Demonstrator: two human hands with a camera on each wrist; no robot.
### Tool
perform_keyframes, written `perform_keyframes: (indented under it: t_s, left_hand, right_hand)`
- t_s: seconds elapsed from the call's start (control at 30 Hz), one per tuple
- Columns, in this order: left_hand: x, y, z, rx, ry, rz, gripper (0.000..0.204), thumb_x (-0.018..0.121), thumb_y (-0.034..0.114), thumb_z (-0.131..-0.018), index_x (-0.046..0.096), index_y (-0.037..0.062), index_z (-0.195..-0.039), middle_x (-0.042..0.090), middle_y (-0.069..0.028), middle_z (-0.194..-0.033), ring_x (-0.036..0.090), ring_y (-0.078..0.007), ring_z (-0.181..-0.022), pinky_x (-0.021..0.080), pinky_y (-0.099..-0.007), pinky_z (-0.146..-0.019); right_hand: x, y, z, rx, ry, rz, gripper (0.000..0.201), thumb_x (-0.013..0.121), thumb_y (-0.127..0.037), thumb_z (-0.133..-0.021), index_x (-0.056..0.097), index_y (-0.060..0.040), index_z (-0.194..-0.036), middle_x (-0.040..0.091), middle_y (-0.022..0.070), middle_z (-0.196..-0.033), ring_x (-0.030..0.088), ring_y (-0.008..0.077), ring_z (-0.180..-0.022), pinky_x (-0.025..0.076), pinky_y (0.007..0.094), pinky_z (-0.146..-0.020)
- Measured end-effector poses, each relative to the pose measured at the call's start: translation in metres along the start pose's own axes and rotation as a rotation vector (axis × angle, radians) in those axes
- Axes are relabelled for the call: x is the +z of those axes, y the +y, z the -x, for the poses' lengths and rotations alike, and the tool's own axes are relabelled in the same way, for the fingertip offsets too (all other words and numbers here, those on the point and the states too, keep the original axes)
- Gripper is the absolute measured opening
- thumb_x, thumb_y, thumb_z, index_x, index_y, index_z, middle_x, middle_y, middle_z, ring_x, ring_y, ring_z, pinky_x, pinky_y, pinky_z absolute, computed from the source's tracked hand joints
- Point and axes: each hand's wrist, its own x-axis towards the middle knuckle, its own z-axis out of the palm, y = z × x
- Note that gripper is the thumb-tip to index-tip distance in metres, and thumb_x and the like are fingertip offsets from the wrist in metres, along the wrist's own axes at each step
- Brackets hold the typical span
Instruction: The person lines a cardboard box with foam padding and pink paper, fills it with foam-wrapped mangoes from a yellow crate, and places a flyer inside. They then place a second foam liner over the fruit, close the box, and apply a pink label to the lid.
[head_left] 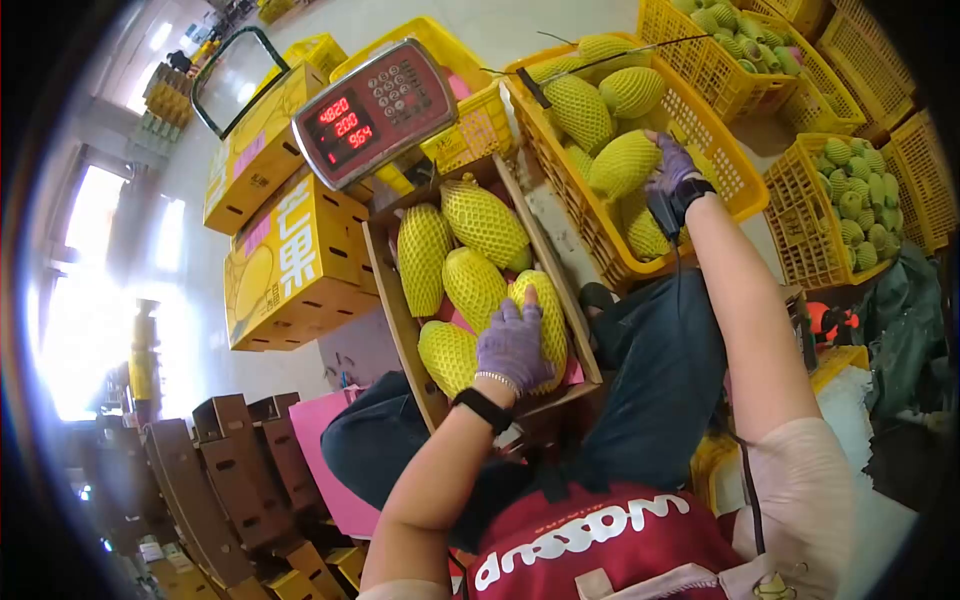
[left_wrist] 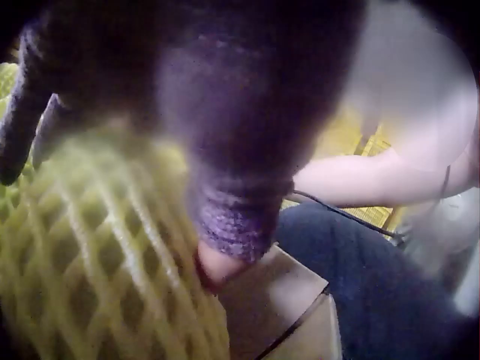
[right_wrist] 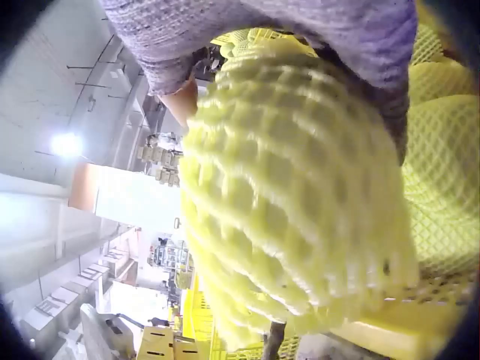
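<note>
In the head view, my gloved left hand [head_left: 512, 348] lies over a net-wrapped fruit [head_left: 548, 325] at the near right of an open carton [head_left: 408, 345]. The left wrist view shows netted fruit [left_wrist: 97, 255] between the thumb and the other gloved fingers [left_wrist: 19, 112], which grip its sides. My right hand [head_left: 672, 170] holds another wrapped fruit [head_left: 624, 165] by its right end, above others in a yellow crate [head_left: 735, 165]. Close up in the right wrist view, that fruit [right_wrist: 292, 187] sits under the gloved fingers [right_wrist: 360, 37].
A scale display [head_left: 375, 112] with red digits stands beyond the carton. Printed yellow boxes [head_left: 290, 270] are stacked at left. More crates [head_left: 800, 225] of wrapped fruit stand at right. A pink sheet [head_left: 335, 470] and brown cartons [head_left: 240, 490] are at lower left.
</note>
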Motion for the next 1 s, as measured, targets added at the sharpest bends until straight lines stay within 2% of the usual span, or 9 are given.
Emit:
perform_keyframes:
  t_s: [0.1,0.23,0.3,0.37,0.5,0.63,0.7,0.77,1.0]
  left_hand:
    - [-0.009,-0.003,-0.003,0.013,-0.079,0.059,0.112,0.081,0.037,-0.062,0.018,0.001,-0.148,0.042,-0.0307,-0.132,0.048,-0.0425,-0.118,0.043,-0.0426,-0.1]
    - [0.019,-0.019,0.015,0.076,0.147,0.061,0.113,0.081,0.041,-0.064,0.016,0.0063,-0.15,0.04,-0.0304,-0.137,0.049,-0.0433,-0.119,0.043,-0.0437,-0.099]
    - [0.023,-0.025,0.044,0.097,0.169,0.261,0.112,0.08,0.042,-0.066,0.015,0.0105,-0.151,0.036,-0.0293,-0.141,0.05,-0.0428,-0.118,0.044,-0.0451,-0.099]
    - [0.02,-0.037,0.092,0.16,0.327,0.402,0.088,0.078,0.031,-0.074,0.032,0.0108,-0.146,0.048,-0.0236,-0.134,0.058,-0.0343,-0.11,0.049,-0.041,-0.092]
    - [0.009,-0.079,0.165,0.075,0.405,1.215,0.024,0.073,0.011,-0.083,0.065,0.0009,-0.103,0.067,-0.0076,-0.088,0.064,-0.0139,-0.082,0.051,-0.0258,-0.074]
    - [-0.009,-0.118,0.157,0.015,0.565,1.221,0.022,0.07,0.007,-0.084,0.063,-0.0003,-0.103,0.067,-0.0058,-0.087,0.062,-0.0096,-0.076,0.051,-0.0237,-0.069]
    - [-0.026,-0.125,0.139,0.033,0.601,1.27,0.022,0.07,0.006,-0.084,0.062,-0.0005,-0.104,0.066,-0.0052,-0.086,0.061,-0.0077,-0.072,0.05,-0.0224,-0.066]
    - [-0.037,-0.136,0.113,0.062,0.583,1.168,0.023,0.071,0.005,-0.084,0.062,-0.0001,-0.104,0.065,-0.0039,-0.083,0.06,-0.007,-0.07,0.05,-0.0223,-0.064]
    - [-0.12,-0.199,0.028,0.219,0.581,0.577,0.017,0.075,0.011,-0.079,0.063,0.0037,-0.089,0.063,-0.0081,-0.074,0.06,-0.0131,-0.065,0.048,-0.0273,-0.061]
  right_hand:
    - [0.024,-0.013,0.018,-0.061,-0.093,-0.007,0.049,0.066,-0.031,-0.084,0.049,-0.0109,-0.126,0.048,0.014,-0.131,0.054,0.0355,-0.112,0.048,0.0493,-0.089]
    - [0.053,-0.007,0.109,-0.315,-0.51,-0.065,0.031,0.066,-0.017,-0.086,0.055,-0.0056,-0.113,0.064,0.0094,-0.095,0.066,0.0235,-0.08,0.054,0.0321,-0.068]
    - [0.051,0.02,0.157,-0.31,-0.667,0.201,0.026,0.063,-0.016,-0.088,0.057,-0.0089,-0.112,0.066,0.0069,-0.095,0.066,0.02,-0.081,0.054,0.0309,-0.074]
    - [0.042,0.054,0.19,-0.439,-0.761,0.66,0.023,0.064,-0.016,-0.087,0.061,-0.0069,-0.108,0.066,0.006,-0.096,0.066,0.0203,-0.082,0.053,0.0317,-0.073]
    - [0.051,0.114,0.221,-0.896,-0.723,1.422,0.032,0.068,-0.023,-0.08,0.063,-0.0021,-0.103,0.068,0.0129,-0.087,0.066,0.0286,-0.081,0.052,0.0374,-0.074]
    - [0.108,0.135,0.226,-0.676,-0.757,2.11,0.056,0.066,-0.037,-0.08,0.058,-0.0003,-0.121,0.068,0.0216,-0.098,0.066,0.0349,-0.091,0.052,0.0421,-0.08]
    - [0.112,0.16,0.231,-0.578,-0.75,2.218,0.079,0.067,-0.038,-0.08,0.038,0.0105,-0.136,0.067,0.0261,-0.098,0.067,0.0352,-0.091,0.052,0.0428,-0.078]
    - [0.115,0.166,0.217,-0.371,-0.759,2.169,0.095,0.067,-0.037,-0.081,0.017,0.0175,-0.14,0.066,0.0284,-0.095,0.067,0.0368,-0.09,0.053,0.0428,-0.077]
    - [0.121,0.146,0.207,-0.305,-0.863,2.134,0.101,0.069,-0.044,-0.08,0.015,0.0154,-0.142,0.067,0.0242,-0.092,0.066,0.0365,-0.088,0.051,0.0421,-0.074]
